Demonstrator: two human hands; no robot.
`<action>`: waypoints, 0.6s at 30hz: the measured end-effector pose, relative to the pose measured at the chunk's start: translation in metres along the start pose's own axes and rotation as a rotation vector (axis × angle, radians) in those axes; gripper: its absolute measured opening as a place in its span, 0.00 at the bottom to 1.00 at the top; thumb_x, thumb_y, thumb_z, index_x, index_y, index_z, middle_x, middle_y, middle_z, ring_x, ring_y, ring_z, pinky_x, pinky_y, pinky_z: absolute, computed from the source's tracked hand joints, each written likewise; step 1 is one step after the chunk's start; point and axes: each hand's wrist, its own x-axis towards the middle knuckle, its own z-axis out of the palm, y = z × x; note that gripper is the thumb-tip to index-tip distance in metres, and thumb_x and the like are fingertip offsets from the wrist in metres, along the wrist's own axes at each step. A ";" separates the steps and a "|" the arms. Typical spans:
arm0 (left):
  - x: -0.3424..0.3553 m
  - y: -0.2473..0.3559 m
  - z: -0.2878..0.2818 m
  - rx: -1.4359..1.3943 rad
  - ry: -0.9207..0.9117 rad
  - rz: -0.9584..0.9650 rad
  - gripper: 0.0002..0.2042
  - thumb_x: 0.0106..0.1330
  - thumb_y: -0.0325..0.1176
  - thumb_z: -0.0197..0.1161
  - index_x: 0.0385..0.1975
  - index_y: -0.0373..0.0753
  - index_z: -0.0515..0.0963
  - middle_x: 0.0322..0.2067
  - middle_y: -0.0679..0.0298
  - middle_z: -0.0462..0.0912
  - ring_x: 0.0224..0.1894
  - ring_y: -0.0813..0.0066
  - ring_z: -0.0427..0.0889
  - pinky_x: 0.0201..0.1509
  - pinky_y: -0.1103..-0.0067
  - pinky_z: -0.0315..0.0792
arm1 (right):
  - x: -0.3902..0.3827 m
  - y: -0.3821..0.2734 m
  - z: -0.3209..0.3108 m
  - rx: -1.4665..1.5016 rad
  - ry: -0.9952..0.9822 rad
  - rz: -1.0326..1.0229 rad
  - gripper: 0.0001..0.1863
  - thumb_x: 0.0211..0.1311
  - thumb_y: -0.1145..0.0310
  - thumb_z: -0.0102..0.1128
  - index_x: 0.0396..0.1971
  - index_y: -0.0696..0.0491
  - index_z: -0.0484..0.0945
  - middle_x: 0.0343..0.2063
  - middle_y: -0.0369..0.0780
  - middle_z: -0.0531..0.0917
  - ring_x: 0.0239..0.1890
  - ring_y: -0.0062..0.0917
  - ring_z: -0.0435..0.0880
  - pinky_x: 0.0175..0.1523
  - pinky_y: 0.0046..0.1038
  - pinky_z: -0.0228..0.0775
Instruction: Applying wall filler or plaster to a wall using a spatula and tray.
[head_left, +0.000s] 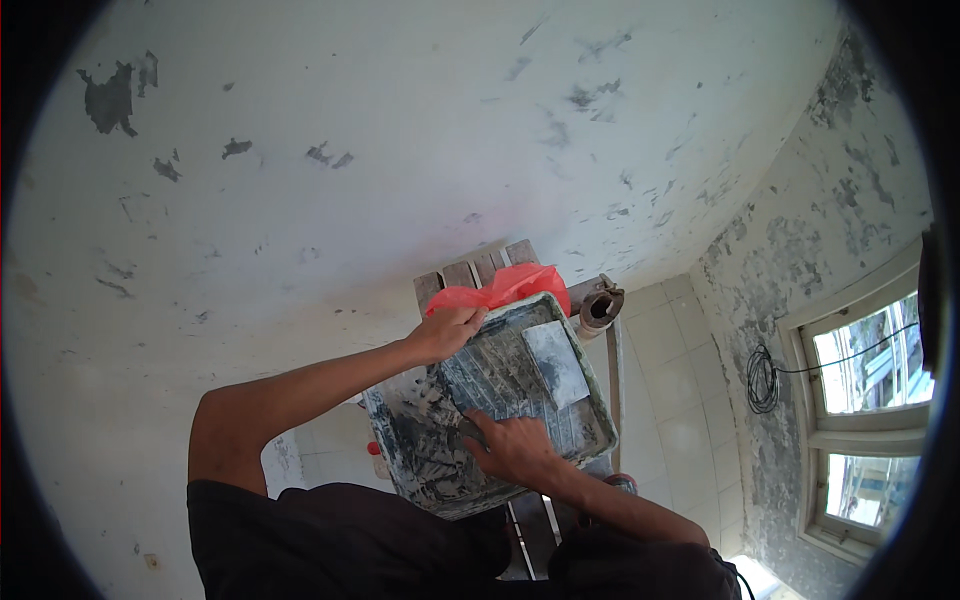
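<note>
My left hand is closed on the far left rim of a paint tray, a ribbed, grey-smeared one that tilts slightly. In my right hand is a putty knife, mostly covered by the fingers. Its working end points into grey-white paste at the tray's left side. A flat whitish rectangular plate, stained grey, lies inside the tray on the right. Behind the far rim, next to my left hand, bunches a red plastic bag.
Wooden slats of a stand show beyond the tray. A dirty cylindrical container stands at its far right. A pale wall with grey patches rises ahead. On the right, a coiled black cable hangs by a window above floor tiles.
</note>
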 end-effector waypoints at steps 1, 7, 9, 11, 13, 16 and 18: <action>0.000 0.005 -0.002 -0.002 -0.006 0.011 0.21 0.76 0.47 0.44 0.36 0.31 0.72 0.23 0.52 0.74 0.27 0.59 0.76 0.35 0.67 0.65 | -0.002 0.001 0.005 0.008 -0.003 0.001 0.23 0.63 0.57 0.59 0.53 0.55 0.71 0.17 0.48 0.82 0.21 0.44 0.84 0.28 0.45 0.76; -0.001 0.077 -0.025 0.506 0.121 0.205 0.19 0.72 0.47 0.52 0.36 0.36 0.78 0.25 0.55 0.81 0.33 0.55 0.82 0.38 0.65 0.73 | -0.003 0.002 0.014 0.009 0.015 0.081 0.23 0.64 0.56 0.58 0.54 0.51 0.71 0.17 0.47 0.82 0.21 0.44 0.84 0.26 0.45 0.75; -0.003 0.105 -0.019 0.335 0.140 0.352 0.20 0.67 0.51 0.57 0.46 0.40 0.77 0.35 0.53 0.82 0.41 0.54 0.82 0.48 0.61 0.74 | -0.002 0.003 0.018 -0.002 0.014 0.088 0.23 0.64 0.56 0.58 0.54 0.51 0.71 0.17 0.47 0.82 0.20 0.44 0.84 0.26 0.45 0.75; -0.005 0.109 0.007 0.434 0.246 0.488 0.35 0.59 0.60 0.62 0.60 0.44 0.70 0.49 0.44 0.75 0.56 0.48 0.75 0.58 0.55 0.66 | -0.001 0.000 0.023 -0.021 0.145 0.012 0.23 0.60 0.56 0.63 0.53 0.48 0.73 0.15 0.43 0.81 0.16 0.41 0.82 0.21 0.42 0.72; -0.003 0.105 0.034 0.429 0.115 0.412 0.43 0.51 0.65 0.64 0.65 0.46 0.65 0.55 0.42 0.69 0.60 0.45 0.69 0.60 0.51 0.62 | 0.002 -0.004 0.027 -0.026 0.114 0.000 0.24 0.62 0.55 0.61 0.54 0.49 0.71 0.16 0.44 0.82 0.17 0.42 0.82 0.23 0.43 0.74; -0.002 0.096 0.065 0.522 0.009 0.337 0.55 0.40 0.72 0.66 0.70 0.50 0.60 0.61 0.39 0.63 0.65 0.43 0.61 0.60 0.44 0.56 | 0.002 -0.003 0.031 -0.083 0.054 -0.019 0.25 0.63 0.54 0.59 0.56 0.50 0.70 0.16 0.46 0.82 0.18 0.43 0.83 0.24 0.43 0.75; -0.004 0.096 0.078 0.648 0.035 0.307 0.58 0.35 0.73 0.68 0.70 0.51 0.59 0.58 0.40 0.64 0.64 0.44 0.60 0.59 0.42 0.56 | 0.004 0.007 0.029 -0.142 0.003 -0.054 0.25 0.63 0.54 0.59 0.56 0.49 0.69 0.15 0.46 0.81 0.17 0.43 0.82 0.23 0.43 0.74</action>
